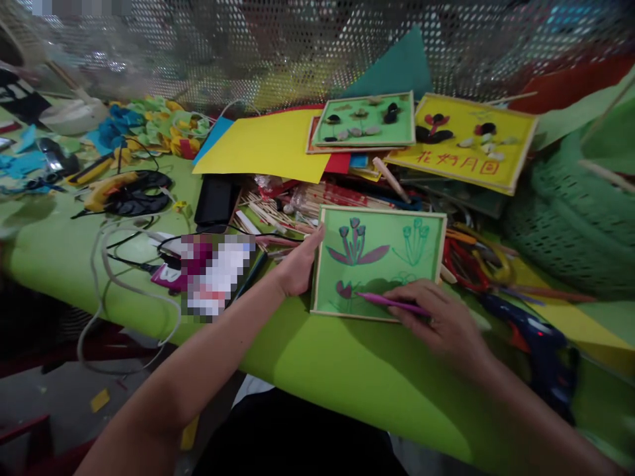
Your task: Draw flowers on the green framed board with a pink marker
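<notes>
The card (381, 261), green with a pale frame and drawn flowers, lies on the surface (322, 370) between the two hands. The right hand (436, 317) rests on its lower edge, clenched around a pink pen (391, 303) whose tip sits on the lower-left flower. The left hand (297, 268) is against the card's left edge, thumb laid along the frame. Its fingers are hidden, so I cannot tell if it grasps the card.

Just beyond the left hand lie wooden sticks (282, 211) and a black box (215, 198). A blue glue gun (540, 350) lies right of the right hand. Well beyond both hands lie a yellow sheet (268, 145), a green board (367, 119) and a yellow board (466, 142).
</notes>
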Motion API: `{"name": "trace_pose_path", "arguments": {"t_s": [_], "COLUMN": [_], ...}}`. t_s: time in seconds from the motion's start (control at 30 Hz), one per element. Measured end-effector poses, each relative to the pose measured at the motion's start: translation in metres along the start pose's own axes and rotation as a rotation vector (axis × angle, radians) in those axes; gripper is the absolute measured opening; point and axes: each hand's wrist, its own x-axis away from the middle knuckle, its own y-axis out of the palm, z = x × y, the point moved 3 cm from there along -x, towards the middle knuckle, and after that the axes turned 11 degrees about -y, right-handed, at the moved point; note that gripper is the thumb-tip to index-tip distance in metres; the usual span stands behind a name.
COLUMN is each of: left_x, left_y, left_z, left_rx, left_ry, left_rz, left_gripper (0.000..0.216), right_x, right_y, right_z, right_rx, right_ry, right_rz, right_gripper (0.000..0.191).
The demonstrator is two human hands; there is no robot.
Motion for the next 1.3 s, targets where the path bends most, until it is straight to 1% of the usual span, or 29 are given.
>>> {"name": "trace_pose_path", "arguments": {"t_s": [0.13,0.27,0.5,0.7,1.0,1.3], "left_x": [0.001,0.0003,-0.0004,-0.0004,0.0008,-0.0012], "left_y": [0.0025,0.0014,0.0015,0.0026,0.0057,0.0009], "left_z": [0.0008,0.0003,-0.0003,-0.0003,0.0005,-0.001], "left_rx": [0.022,0.028,0.018,0.021,0.029,0.026], "left_ry": [0.033,0.037,0.019,0.013,0.025,0.015], "left_rz": [-0.01,-0.013,0.039,0.006,0.035,0.0], "left_gripper": [0.065,0.064,0.065,0.066,0.065,0.065], "right_x": [-0.0001,-0.0004,-0.0045,-0.004,-0.005,-0.0043], "right_y": [0.0025,0.0042,0.0042,0.0042,0.0056,0.0067], "right_z": [0.0005,0.0017,0.0,-0.0006,0.0,-0.0002], "right_rx": [0.015,0.02,0.036,0.044,0.056,0.076], "right_ry": [-0.011,-0.013,-0.007,-0.019,-0.023,-0.022], "right_rz": [0.005,0.005,-0.016,-0.02,-0.031,-0.039], "right_gripper": [0.018,0.018,0.021,0.019,0.017,0.017]}}
